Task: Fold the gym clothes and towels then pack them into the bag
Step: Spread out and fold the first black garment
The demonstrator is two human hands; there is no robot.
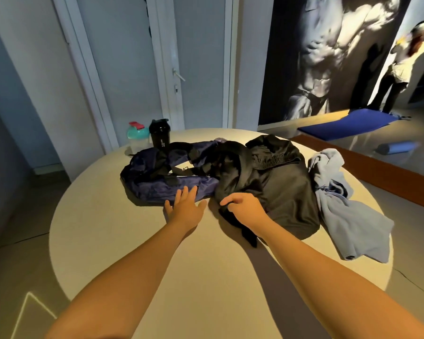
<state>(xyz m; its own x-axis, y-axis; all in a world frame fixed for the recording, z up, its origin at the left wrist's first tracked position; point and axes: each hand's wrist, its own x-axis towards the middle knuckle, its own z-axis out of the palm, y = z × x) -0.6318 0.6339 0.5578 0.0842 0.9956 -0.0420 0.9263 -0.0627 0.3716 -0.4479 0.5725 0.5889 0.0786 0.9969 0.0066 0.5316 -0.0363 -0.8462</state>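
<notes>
A dark blue gym bag [157,182] with black straps lies collapsed on the round table [132,241], left of centre. A heap of black gym clothes [274,182] lies unfolded beside it, overlapping the bag's right end. A light blue towel [348,216] sprawls crumpled at the table's right edge. My left hand [185,206] is spread flat, fingers straight, at the bag's near edge. My right hand [242,204] has its fingers curled down into the near edge of the black clothes, gripping the fabric.
A clear shaker with a teal and red lid [137,137] and a black shaker bottle [159,132] stand at the table's far left behind the bag. A blue mat [345,124] and a rolled mat [397,148] lie on the floor at right.
</notes>
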